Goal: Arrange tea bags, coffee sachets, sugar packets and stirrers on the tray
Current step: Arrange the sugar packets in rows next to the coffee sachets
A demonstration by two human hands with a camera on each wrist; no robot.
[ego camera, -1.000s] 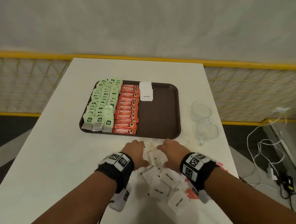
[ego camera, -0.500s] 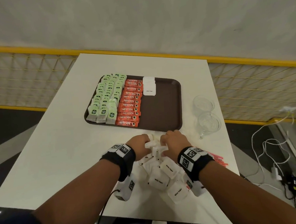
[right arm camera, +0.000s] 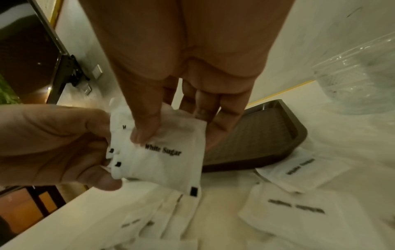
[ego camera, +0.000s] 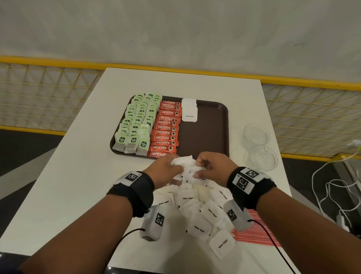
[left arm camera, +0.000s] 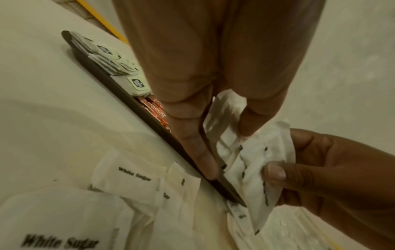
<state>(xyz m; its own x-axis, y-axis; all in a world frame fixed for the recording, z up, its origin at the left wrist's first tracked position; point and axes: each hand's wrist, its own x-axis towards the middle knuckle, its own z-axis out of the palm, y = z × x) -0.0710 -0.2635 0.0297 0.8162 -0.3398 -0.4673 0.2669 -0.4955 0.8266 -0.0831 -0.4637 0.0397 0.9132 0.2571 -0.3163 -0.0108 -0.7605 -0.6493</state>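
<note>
1. nearest, red stirrers (ego camera: 257,234) lie on the white table (ego camera: 72,187) beside loose sugar packets (ego camera: 199,227), none of these on the tray yet.
2. just beyond, the left hand (ego camera: 167,170) and right hand (ego camera: 213,166) both pinch a small stack of sugar packets (ego camera: 188,168), thumbs and fingers curled round it, above the table near the tray's front rim.
3. further off, the brown tray (ego camera: 223,116) carries green tea bags (ego camera: 140,120), coffee sachets (ego camera: 166,129) and a few placed sugar packets (ego camera: 189,110); by my reading tea and coffee are done, sugar barely begun.
4. rightward stand two clear glass cups (ego camera: 259,144); behind, a yellow-railed mesh fence (ego camera: 33,89) and pale wall.
</note>
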